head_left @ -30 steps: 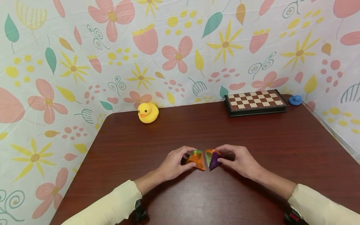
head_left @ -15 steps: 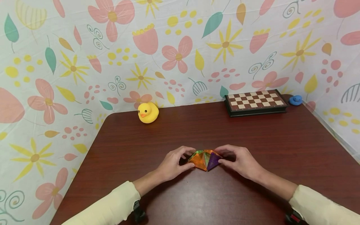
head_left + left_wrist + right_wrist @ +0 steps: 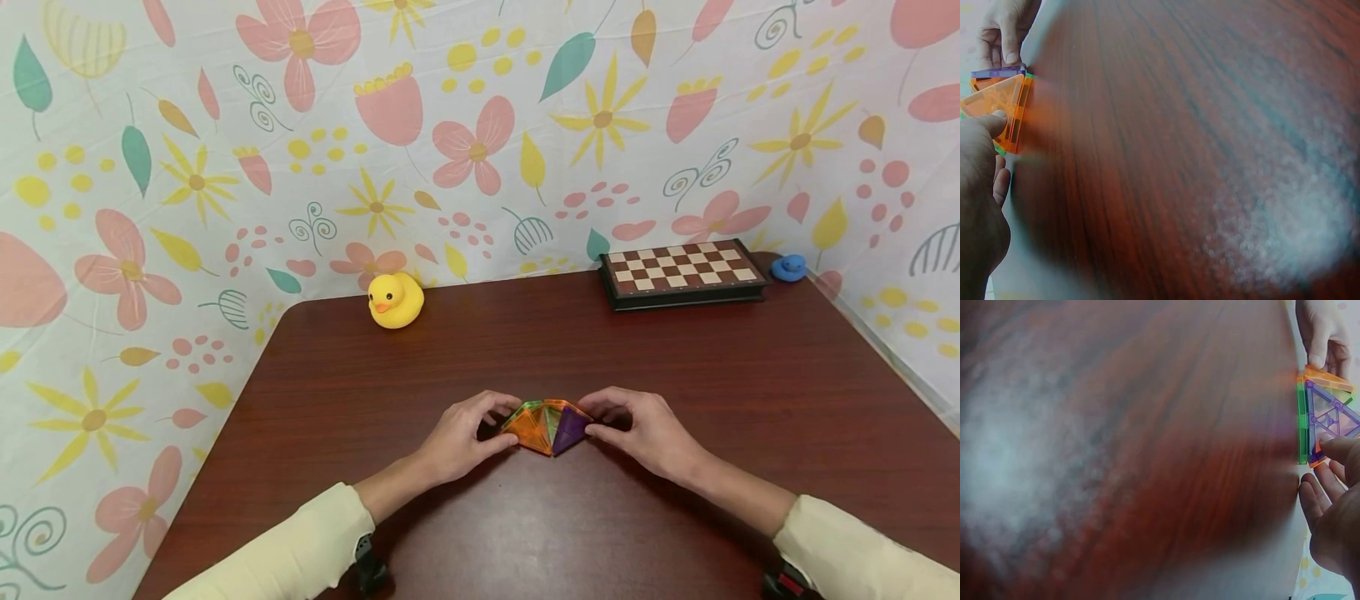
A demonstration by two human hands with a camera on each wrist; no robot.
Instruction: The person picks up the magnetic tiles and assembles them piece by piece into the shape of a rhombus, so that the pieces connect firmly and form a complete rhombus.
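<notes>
Two small pyramids of see-through triangular magnetic tiles stand side by side on the table, touching in the head view. My left hand (image 3: 463, 437) pinches the left pyramid, thumb on its orange tile (image 3: 527, 432), with a green tile edge behind. The right pyramid shows a purple tile (image 3: 572, 427) in front, orange along its top and green on its inner side. My right hand (image 3: 647, 432) grips it, thumb against the purple tile. In the right wrist view the purple tile (image 3: 1329, 415) has an open lattice inside. The far fingertips are partly hidden behind the tiles.
A yellow rubber duck (image 3: 396, 300) sits at the back left of the dark wooden table (image 3: 480, 350). A chessboard box (image 3: 682, 277) and a small blue duck (image 3: 789, 267) stand at the back right, against a flowered cloth wall (image 3: 480, 125).
A second ago a narrow gap lay between the two pyramids. Both hands brought them together, and they have stayed in contact since half a second ago.
</notes>
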